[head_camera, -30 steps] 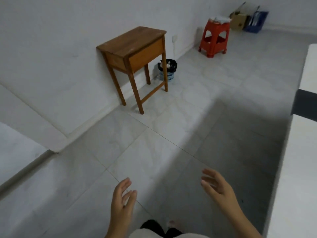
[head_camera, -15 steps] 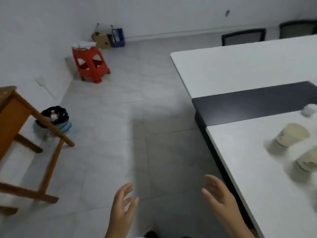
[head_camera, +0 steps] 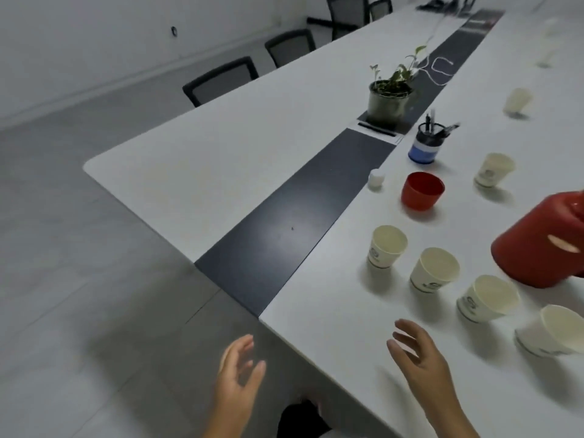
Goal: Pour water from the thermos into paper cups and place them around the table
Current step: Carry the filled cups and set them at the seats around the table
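A red thermos (head_camera: 540,245) stands at the right edge of the white table (head_camera: 331,314). Several paper cups stand in a row beside it, among them a near-left cup (head_camera: 386,246), a second cup (head_camera: 434,269) and a third cup (head_camera: 488,298). More cups stand farther along the table, such as one (head_camera: 493,174) past the thermos. A red lid cup (head_camera: 422,190) and a small white stopper (head_camera: 376,178) sit behind the row. My left hand (head_camera: 238,379) hovers over the floor, fingers relaxed, holding nothing. My right hand (head_camera: 418,358) hovers open above the table's near corner.
A dark strip (head_camera: 284,229) runs down the table's middle. On it stands a potted plant (head_camera: 389,96); a blue pen holder (head_camera: 425,143) is next to it. Black chairs (head_camera: 221,79) line the far side. Grey tiled floor lies to the left.
The view has swung right from the floor and wooden side table to the long white table with cups and thermos. Both hands stay raised and hold nothing.
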A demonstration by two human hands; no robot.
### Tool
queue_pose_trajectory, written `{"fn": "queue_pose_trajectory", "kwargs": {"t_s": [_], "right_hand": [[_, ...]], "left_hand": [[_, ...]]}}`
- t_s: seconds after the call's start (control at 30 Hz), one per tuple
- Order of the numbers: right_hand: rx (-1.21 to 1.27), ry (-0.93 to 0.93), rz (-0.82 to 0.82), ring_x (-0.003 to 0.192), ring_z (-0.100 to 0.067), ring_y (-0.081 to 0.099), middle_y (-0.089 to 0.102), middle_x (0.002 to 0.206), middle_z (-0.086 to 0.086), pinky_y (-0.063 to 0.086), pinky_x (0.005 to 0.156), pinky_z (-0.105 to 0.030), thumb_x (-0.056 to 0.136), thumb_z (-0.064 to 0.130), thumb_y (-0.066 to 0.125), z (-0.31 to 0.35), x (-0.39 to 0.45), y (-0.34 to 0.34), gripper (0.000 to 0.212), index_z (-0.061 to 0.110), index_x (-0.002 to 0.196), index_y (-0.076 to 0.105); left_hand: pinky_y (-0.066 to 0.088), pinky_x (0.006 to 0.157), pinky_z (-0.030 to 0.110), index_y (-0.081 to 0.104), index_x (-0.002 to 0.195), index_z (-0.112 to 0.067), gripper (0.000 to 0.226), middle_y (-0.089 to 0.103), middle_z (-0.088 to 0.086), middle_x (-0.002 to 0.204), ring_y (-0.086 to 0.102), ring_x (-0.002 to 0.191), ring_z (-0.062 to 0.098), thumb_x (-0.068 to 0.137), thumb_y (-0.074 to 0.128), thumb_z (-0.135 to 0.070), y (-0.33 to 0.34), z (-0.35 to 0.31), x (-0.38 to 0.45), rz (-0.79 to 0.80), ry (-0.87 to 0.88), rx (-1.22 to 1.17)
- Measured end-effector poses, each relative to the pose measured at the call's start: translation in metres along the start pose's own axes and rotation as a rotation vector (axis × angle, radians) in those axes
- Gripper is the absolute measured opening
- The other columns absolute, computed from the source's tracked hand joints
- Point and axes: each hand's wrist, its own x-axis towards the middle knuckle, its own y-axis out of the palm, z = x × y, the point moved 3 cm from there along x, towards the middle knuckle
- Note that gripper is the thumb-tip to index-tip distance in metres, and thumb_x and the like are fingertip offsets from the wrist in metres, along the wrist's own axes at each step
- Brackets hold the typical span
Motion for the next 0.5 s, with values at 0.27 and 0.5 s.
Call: {"fn": "queue_pose_trajectory", "kwargs": {"t_s": [0.27,0.5], "right_hand": [[0.005,0.11,-0.259,0.102,-0.019,0.055,0.058,0.109,-0.004,0.044,0.076,-0.018,0.079,0.001,0.063,-0.004,0.054,-0.016,0.035,0.009,0.112,0.054],[0.074,0.245,-0.556,0.107,-0.02,0.05,0.051,0.115,-0.002,0.036,0.093,-0.031,0.07,0.0,0.072,-0.02,0.101,-0.023,0.063,0.009,0.125,0.043]], "left_hand": [[0.043,0.076,0.008,0.046,0.103,-0.034,0.041,0.049,-0.015,0.114,0.05,0.107,-0.002,0.084,0.057,0.0,0.085,-0.04,0.106,0.384,0.041,0.091],[0.036,0.091,0.019,0.034,0.122,-0.032,0.061,0.039,-0.016,0.12,0.045,0.108,-0.002,0.076,0.07,-0.013,0.187,-0.047,0.179,0.771,0.022,0.257]]}}
